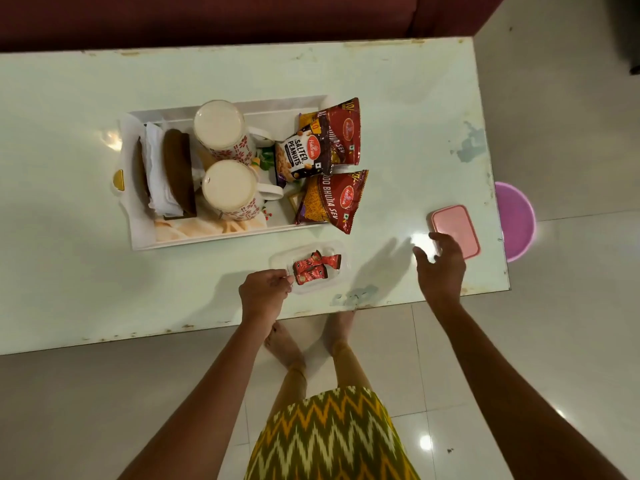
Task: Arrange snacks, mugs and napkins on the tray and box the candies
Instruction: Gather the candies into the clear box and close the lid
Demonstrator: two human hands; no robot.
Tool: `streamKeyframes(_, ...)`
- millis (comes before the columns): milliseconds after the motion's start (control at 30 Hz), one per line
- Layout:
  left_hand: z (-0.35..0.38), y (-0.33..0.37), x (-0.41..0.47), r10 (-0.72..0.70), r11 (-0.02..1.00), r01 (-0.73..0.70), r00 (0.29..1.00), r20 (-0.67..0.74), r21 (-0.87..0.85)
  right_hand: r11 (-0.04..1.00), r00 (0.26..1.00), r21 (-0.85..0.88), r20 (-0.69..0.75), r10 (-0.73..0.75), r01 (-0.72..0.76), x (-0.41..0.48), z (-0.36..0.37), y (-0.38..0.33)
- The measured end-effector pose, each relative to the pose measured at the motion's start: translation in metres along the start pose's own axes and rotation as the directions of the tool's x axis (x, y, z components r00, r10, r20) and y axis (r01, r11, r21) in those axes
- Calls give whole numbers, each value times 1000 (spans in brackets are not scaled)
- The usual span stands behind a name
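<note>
Candies (317, 266) in red wrappers lie in our clear box (341, 271) on the tabletop (69, 271), near the tray (138, 237). Our left hand (265, 294) pinches the box's edge. Our right hand (441, 268), fingers (420, 254) spread, hovers by the pink lid (457, 228).

**Around the work: table, stool, sofa, floor**

A pale green table (398, 140) fills the middle of the view, its paint chipped and worn along the edges and blotched at 3 o'clock. A pink round stool (517, 220) sits just beside the table's edge at 3 o'clock, partly tucked under it. A dark maroon sofa (242, 19) runs along 12 o'clock. Glossy light floor tiles (571, 140) spread from 1 o'clock round to 6 o'clock, catching lamp glare.
</note>
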State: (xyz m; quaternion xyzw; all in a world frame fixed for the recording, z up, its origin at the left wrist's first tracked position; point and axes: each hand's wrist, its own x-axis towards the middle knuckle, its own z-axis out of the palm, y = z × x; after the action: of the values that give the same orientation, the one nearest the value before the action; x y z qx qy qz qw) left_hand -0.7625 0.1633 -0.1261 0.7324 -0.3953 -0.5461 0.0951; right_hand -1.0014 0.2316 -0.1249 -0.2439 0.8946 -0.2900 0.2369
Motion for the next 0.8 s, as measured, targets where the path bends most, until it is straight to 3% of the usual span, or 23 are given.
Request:
streamKeyframes(100, 1, 0, -1, 4, 1000, -4, 1000, -17, 1, 981, 1000, -195, 8, 6, -4, 28, -11, 23)
streamKeyframes(267, 2, 0, 1, 11, 1000, -11, 1000, -19, 17, 920, 987, -393, 146, 71, -8, 63, -17, 46)
streamKeyframes(533, 2, 2, 1, 21, 997, -19, 1000, -23, 69, 916, 997, -398, 35, 72, -53, 79, -12, 43)
streamKeyframes(700, 4, 2, 1, -7, 999, 9, 999, -37, 31, 833, 992, -546, 19, 121, -91, 89, -18, 39)
streamKeyframes(800, 5, 3, 0, -18, 999, 19, 999, -45, 26, 890, 996, -449, 7, 93, -80, 85, -15, 31)
